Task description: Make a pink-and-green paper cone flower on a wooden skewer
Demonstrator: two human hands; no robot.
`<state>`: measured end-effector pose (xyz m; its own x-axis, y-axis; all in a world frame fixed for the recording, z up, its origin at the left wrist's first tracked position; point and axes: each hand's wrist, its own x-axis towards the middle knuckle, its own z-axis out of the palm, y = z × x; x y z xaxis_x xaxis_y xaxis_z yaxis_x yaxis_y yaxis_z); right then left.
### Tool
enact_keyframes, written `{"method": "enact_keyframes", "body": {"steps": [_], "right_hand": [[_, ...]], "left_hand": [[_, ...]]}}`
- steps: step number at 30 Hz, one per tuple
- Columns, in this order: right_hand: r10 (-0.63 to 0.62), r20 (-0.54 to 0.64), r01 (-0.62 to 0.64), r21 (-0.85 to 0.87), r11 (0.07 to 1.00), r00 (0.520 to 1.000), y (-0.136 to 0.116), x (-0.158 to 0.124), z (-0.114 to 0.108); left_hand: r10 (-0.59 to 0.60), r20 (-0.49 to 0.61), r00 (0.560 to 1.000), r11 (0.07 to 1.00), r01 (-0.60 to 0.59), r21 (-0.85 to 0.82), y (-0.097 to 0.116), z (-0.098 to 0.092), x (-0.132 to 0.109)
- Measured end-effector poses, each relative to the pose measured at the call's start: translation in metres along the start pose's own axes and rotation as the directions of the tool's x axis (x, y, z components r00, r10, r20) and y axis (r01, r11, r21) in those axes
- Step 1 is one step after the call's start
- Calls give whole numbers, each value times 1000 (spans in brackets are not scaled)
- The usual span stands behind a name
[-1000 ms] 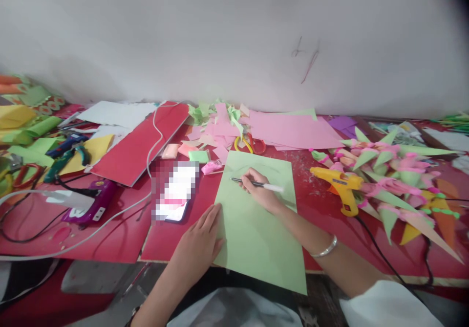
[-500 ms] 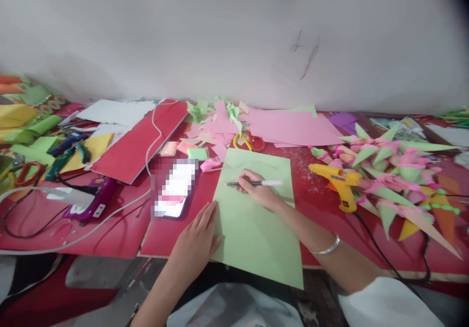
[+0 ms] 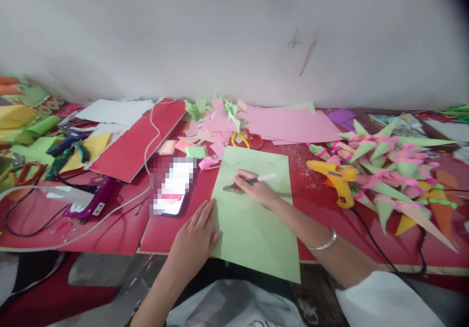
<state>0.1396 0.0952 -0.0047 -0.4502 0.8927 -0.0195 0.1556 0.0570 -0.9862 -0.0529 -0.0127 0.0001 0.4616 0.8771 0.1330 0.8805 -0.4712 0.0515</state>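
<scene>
A sheet of light green paper (image 3: pixel 256 234) lies in front of me, its lower edge hanging past the table's front edge. My right hand (image 3: pixel 249 185) pinches a pen (image 3: pixel 229 187) with a dark barrel and a pale rear end over the upper left part of the sheet. The pen slants down to the left; whether its tip touches the paper I cannot tell. A faint curved line shows near the sheet's top. My left hand (image 3: pixel 200 229) rests flat, fingers stretched out, on the sheet's left edge.
A phone (image 3: pixel 176 186) lies left of the sheet, near a purple power strip (image 3: pixel 90 201). To the right are a yellow glue gun (image 3: pixel 339 178) and a heap of paper flowers (image 3: pixel 392 170). Pink paper (image 3: pixel 289 124) and scissors (image 3: pixel 247 140) lie behind the sheet, before a grey wall (image 3: pixel 205 33).
My right hand has shifted slightly left and down on the sheet, and the pen is now more tilted. My left hand stays on the paper's edge. The whole view has shifted a little.
</scene>
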Motion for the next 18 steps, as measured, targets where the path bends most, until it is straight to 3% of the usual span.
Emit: {"method": "enact_keyframes", "body": {"steps": [2,7,13,18], "right_hand": [[2,32,-2,-3,1000,999,1,-1,1],[50,277,-44,-26,999,960,-2,-6,-13],[-19,215,14,21,1000,976,-6,-3,-17],[-4,334,10,-18,1000,943,-7,-5,-12]], "left_hand": [[2,6,1000,1000,-2,8,0,0,0],[8,-1,1000,999,-8,43,0,2,-2],[19,-28,999,997,-17,71,0,5,-3],[28,-31,999,996,-25,82,-1,8,-3]]}}
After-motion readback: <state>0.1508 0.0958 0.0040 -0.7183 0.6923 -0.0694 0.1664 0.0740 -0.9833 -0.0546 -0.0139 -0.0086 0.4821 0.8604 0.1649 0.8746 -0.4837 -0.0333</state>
